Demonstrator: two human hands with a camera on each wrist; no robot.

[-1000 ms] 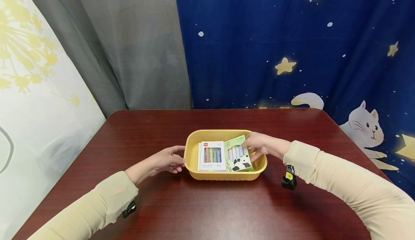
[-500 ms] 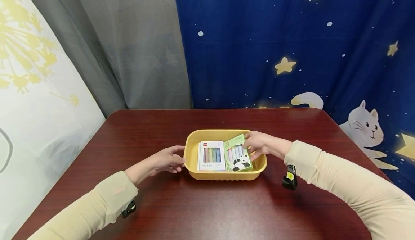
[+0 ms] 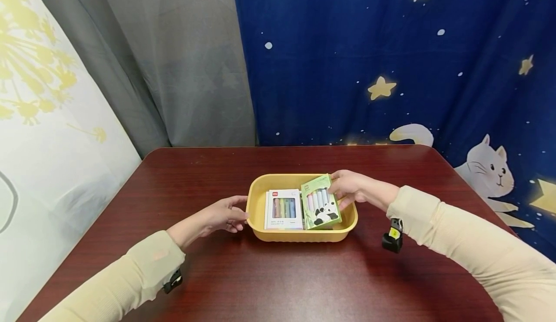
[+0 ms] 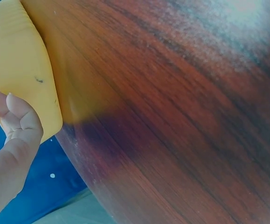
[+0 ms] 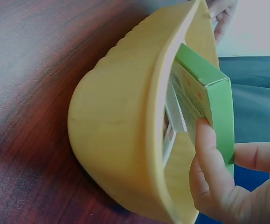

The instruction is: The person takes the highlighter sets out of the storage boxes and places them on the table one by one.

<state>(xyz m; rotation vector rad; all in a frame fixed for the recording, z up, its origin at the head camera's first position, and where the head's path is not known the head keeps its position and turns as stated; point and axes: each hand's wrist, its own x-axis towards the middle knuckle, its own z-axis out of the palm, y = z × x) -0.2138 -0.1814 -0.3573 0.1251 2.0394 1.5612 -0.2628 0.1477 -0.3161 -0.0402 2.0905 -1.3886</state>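
Note:
A yellow plastic basket [image 3: 299,235] stands on the table. My left hand [image 3: 223,214] holds its left end at the rim, thumb and forefinger against it; the remaining fingers are curled outside the wall. In my right hand [image 3: 349,187] is a green box of markers [image 3: 322,213] with a panda print, pinched by its right side between thumb and fingers. It is tilted and partly raised, its top end about level with the basket's back rim. A white box of coloured sticks [image 3: 284,210] lies inside, left of the green one, over another white edge.
The dark red wooden table [image 3: 278,278] reaches out around the basket. Behind its back edge hang a grey curtain [image 3: 204,71] and a blue star-print curtain [image 3: 326,71]. A white panel with yellow flowers [image 3: 48,167] is at the left.
My right hand has lifted the green box of markers up and slightly to the right, tilting it. The left hand, the basket and the white box have stayed in place.

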